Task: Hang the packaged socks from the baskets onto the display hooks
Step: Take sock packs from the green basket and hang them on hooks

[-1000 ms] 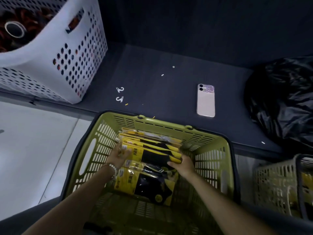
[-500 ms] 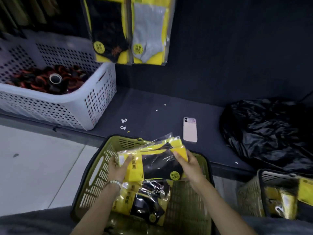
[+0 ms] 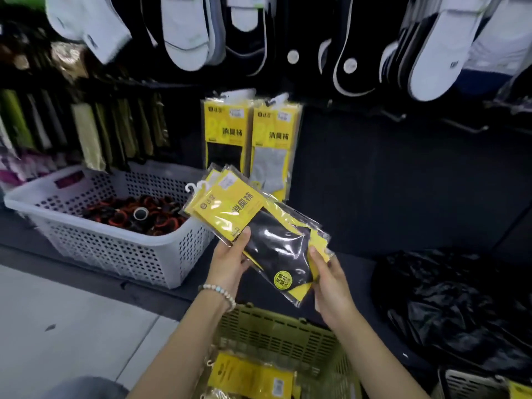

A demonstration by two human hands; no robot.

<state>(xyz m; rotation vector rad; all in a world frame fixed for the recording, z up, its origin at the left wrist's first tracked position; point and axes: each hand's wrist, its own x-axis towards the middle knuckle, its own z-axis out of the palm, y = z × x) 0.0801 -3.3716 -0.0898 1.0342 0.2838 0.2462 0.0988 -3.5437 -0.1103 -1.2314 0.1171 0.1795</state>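
Holding a fanned bundle of sock packs point(image 3: 259, 226) above the green basket point(image 3: 276, 335), in the head view, the left hand point(image 3: 230, 260) and right hand point(image 3: 328, 280) each had their grip clamped on its lower edges. That left the white hanger tabs point(image 3: 195, 188) free and pointing up-left, probably ready for hanging beside the hanging packs point(image 3: 224, 133).

left hand point(image 3: 230, 262), right hand point(image 3: 331, 283): fingers hidden behind sock packs point(image 3: 259, 226), thumbs alone show | green basket point(image 3: 276, 332): near part cut by bottom edge | second basket point(image 3: 472, 383): mostly cut off, bottom-right corner | hanging socks point(image 3: 184, 33): tops cropped by top edge | white basket contents point(image 3: 129, 214): too blurred to identify
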